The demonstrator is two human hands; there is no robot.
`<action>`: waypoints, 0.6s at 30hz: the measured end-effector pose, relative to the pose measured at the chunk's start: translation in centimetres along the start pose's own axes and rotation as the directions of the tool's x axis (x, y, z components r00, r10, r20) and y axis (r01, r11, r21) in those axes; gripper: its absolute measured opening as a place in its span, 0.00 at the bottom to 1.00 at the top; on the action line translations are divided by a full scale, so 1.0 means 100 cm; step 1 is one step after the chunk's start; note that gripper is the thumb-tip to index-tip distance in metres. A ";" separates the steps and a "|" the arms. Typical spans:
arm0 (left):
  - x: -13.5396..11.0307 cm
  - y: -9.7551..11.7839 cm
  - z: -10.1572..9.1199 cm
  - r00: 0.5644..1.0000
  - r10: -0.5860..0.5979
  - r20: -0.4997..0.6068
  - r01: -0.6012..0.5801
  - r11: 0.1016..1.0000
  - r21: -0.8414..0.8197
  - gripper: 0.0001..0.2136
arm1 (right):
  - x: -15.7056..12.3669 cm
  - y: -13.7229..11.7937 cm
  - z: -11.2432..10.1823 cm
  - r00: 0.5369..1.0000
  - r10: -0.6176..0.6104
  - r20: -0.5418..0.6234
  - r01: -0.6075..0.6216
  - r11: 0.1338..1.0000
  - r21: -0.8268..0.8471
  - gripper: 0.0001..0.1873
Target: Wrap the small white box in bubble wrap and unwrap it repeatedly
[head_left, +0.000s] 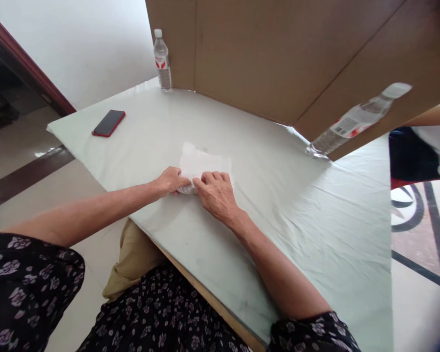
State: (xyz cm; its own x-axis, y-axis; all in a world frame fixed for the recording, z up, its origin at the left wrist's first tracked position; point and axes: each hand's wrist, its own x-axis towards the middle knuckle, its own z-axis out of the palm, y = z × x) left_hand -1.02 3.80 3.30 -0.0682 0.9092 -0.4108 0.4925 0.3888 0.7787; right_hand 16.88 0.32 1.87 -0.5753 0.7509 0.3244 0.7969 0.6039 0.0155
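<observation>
A small white sheet, apparently bubble wrap (pixel 205 160), lies on the cloth-covered table (pixel 278 210) before me. Its near edge is bunched up between my two hands. My left hand (pixel 169 181) pinches the left end of that edge, thumb on top. My right hand (pixel 217 194) bends its fingers over the right part, with the thumb close to the left thumb. Whether something is wrapped inside the bunched edge I cannot tell.
A phone in a red case (pixel 109 123) lies at the left. Brown cardboard panels (pixel 242 58) stand across the back, with one water bottle (pixel 163 61) at the far left and another bottle (pixel 355 124) at the right. Part of another person (pixel 421 151) shows at the right edge.
</observation>
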 end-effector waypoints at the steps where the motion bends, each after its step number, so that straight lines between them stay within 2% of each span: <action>1: 0.000 0.001 0.001 1.000 -0.008 0.007 0.008 1.000 -0.021 0.11 | 0.000 0.000 0.000 1.000 -0.001 0.003 0.001 1.000 -0.001 0.11; 7: -0.002 0.004 0.009 0.999 -0.039 0.028 0.045 0.966 -0.253 0.08 | 0.000 0.000 0.001 1.000 0.000 -0.009 0.000 1.000 -0.010 0.12; 15: -0.009 0.008 0.016 1.000 -0.007 -0.020 0.000 0.929 -0.370 0.07 | 0.001 -0.001 0.000 1.000 0.006 -0.001 -0.006 1.000 0.003 0.12; 18: -0.013 0.016 0.015 1.000 0.017 0.009 -0.012 0.920 -0.391 0.05 | 0.002 0.001 -0.005 1.000 0.018 0.002 -0.018 0.999 0.040 0.09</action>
State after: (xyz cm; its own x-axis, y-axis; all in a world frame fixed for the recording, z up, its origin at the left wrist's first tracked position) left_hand 1.17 2.98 4.35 -0.0522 0.9141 -0.4021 0.1143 0.4055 0.9069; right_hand 16.92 0.41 2.41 -0.5614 0.7621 0.3224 0.7990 0.6007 -0.0286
